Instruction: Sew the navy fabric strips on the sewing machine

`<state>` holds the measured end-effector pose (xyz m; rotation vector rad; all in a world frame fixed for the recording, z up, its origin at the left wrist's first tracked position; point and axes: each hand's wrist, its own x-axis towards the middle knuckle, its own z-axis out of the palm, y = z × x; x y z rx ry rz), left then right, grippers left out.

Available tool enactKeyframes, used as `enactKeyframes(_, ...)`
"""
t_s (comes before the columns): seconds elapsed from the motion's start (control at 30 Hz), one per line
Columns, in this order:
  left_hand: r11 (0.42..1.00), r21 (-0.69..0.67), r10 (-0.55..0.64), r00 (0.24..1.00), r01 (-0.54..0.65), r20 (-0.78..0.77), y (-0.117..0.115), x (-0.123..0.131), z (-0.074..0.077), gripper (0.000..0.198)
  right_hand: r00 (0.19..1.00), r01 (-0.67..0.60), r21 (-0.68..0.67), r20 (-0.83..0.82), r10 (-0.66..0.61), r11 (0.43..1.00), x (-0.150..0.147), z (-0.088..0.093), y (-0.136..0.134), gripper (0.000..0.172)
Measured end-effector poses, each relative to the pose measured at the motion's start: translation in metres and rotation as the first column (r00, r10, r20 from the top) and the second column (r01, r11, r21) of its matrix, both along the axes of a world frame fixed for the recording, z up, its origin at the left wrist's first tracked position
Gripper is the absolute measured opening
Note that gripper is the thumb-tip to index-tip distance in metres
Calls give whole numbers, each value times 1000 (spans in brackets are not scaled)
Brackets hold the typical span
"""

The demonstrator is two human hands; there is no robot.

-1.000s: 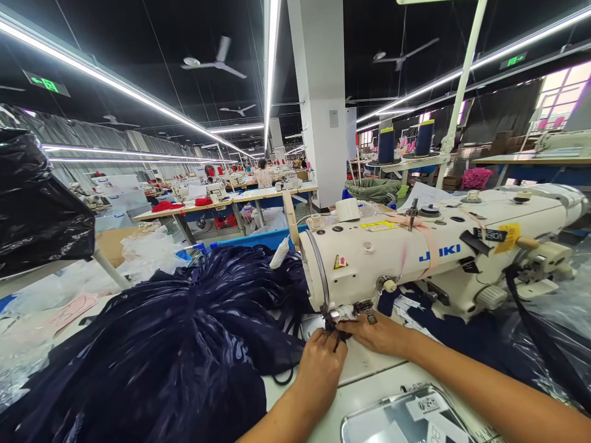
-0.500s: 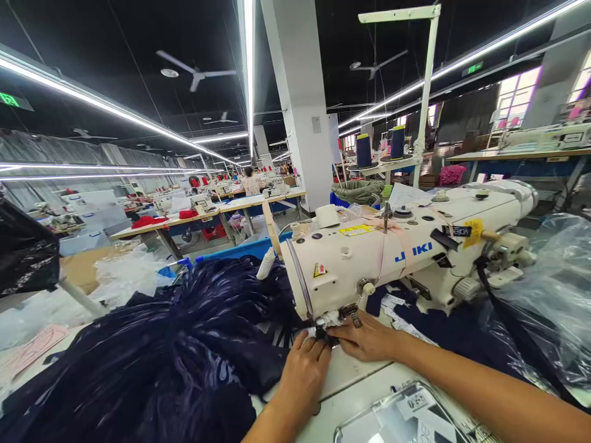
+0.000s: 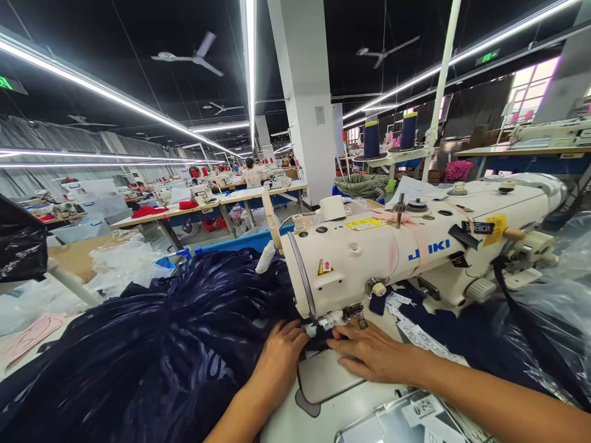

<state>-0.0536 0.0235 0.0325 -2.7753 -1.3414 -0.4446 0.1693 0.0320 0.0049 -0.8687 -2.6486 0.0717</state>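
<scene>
A cream sewing machine [image 3: 415,252] stands on the white table [image 3: 323,418]. A big heap of dark navy fabric [image 3: 152,344] fills the left of the table. My left hand [image 3: 277,360] lies on the fabric's edge just left of the presser foot [image 3: 332,320], fingers curled down onto the cloth. My right hand [image 3: 369,354] rests flat to the right of the foot, fingers stretched toward the needle, pressing dark fabric beneath them. A grey plate [image 3: 323,378] shows between the two hands.
A clear tray with paper labels [image 3: 410,418] sits at the near edge. Clear plastic bags [image 3: 554,289] lie at the right, white ones [image 3: 124,261] at the left. Two navy thread cones [image 3: 390,138] stand behind. Rows of other sewing tables and a seated person [image 3: 253,175] are far back.
My left hand has slid left and a little back from the presser foot onto the fabric heap. The grey plate between the hands is now uncovered. The camera shifted slightly.
</scene>
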Motion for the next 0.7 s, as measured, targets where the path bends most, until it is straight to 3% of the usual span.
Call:
enactKeyframes(0.13,990,-75,131,980,-121,152,2,-1,4,51,999,18,5,31,-18,1000,-1,2,-2,34)
enactKeyframes(0.23,998,14,53,983,-56,177,-3,4,5,48,999,13,7,29,-13,1000,-2,4,-3,32)
enactKeyframes(0.37,961,263,-97,995,87,24,-11,12,-4,30,1000,14,11,-5,-14,1000,-2,6,-3,31)
enactKeyframes(0.43,939,321,-118,992,125,-40,-11,15,-13,25,999,13,-3,-39,-13,1000,-3,7,-2,31)
enactKeyframes(0.57,960,258,-91,993,109,-81,-10,16,-27,31,992,-2,-67,-123,-6,998,-3,5,4,32)
enactKeyframes(0.7,983,175,-52,997,62,-60,-14,16,-26,38,977,-32,-127,-213,5,991,-1,0,10,29)
